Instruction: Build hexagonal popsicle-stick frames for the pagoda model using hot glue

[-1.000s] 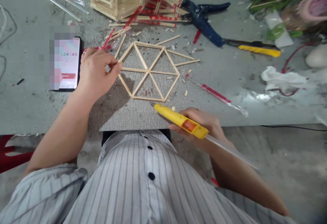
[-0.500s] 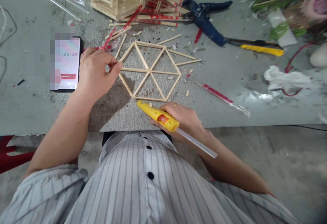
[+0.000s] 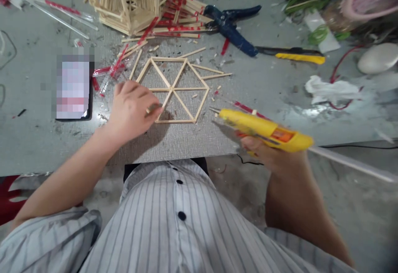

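My right hand point(image 3: 264, 150) grips a yellow hot glue gun point(image 3: 264, 130), blurred by motion. Its nozzle points left, just right of a flat hexagonal frame of wooden sticks point(image 3: 175, 121) with spokes meeting at its centre. A clear glue stick point(image 3: 351, 163) juts from the gun's back. My left hand point(image 3: 133, 107) is over the frame's lower left corner, its fingers closed together. Something small and brownish shows at the fingertips, too blurred to name. The hand hides the frame's left side.
A phone point(image 3: 74, 88) lies left. Behind stand a stick-built structure point(image 3: 124, 7) and red-wrapped sticks point(image 3: 180, 28). Blue pliers point(image 3: 233, 30), a yellow utility knife point(image 3: 300, 57), crumpled tissue point(image 3: 329, 88) and a pink pot point(image 3: 357, 13) are to the right.
The glue gun and my right hand have swung right, away from the frame's bottom edge. My left hand has moved from the frame's left corner down toward its lower left corner.
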Demonstrator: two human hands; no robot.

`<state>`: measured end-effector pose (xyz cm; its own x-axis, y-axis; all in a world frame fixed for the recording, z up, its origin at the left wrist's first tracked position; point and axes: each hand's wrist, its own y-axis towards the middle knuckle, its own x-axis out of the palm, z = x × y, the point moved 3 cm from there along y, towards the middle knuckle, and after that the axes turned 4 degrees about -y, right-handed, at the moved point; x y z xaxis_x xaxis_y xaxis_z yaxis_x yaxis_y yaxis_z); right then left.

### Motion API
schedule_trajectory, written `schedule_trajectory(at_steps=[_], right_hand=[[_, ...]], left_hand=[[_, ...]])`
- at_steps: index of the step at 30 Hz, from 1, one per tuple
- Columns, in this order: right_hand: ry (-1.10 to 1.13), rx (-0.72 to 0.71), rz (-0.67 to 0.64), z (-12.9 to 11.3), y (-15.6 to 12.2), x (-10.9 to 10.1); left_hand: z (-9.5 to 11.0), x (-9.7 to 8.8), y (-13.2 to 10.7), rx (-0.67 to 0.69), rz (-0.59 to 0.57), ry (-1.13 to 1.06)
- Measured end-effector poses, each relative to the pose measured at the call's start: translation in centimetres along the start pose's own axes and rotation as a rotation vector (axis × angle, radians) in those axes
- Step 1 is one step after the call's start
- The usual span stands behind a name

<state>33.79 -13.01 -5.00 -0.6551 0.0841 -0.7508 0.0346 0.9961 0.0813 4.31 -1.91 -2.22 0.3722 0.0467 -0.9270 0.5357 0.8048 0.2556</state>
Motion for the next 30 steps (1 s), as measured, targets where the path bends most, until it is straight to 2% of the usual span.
schedule_trajectory(at_steps=[3, 5, 8, 12, 19, 25, 30], right_hand=[[0.327, 0.19, 0.059, 1.1, 1.8, -0.7], [0.547, 0.306, 0.008, 1.2, 3.4, -0.5], [0.705, 0.34, 0.011, 0.4, 5.7, -0.4], [0.766, 0.283, -0.044, -0.6, 8.1, 0.2], [0.797, 0.175, -0.309, -0.8, 12.0, 1.4], [0.754, 0.094, -0.254, -0.6, 13.2, 1.9], [0.773, 0.134, -0.243, -0.3, 13.2, 1.7]], left_hand=[[2.4, 1.1, -0.1, 0.148, -0.105, 0.037], [3.4, 1.8, -0.1, 0.204, -0.159, 0.081], [4.3, 2.8, 0.1, 0.253, -0.192, 0.141], [4.6, 3.3, 0.2, 0.29, -0.158, 0.195], [4.5, 2.5, -0.8, 0.346, -0.11, 0.243], [3.7, 0.8, -2.6, 0.435, -0.144, 0.3], [2.0, 0.1, -2.2, 0.465, -0.221, 0.341]])
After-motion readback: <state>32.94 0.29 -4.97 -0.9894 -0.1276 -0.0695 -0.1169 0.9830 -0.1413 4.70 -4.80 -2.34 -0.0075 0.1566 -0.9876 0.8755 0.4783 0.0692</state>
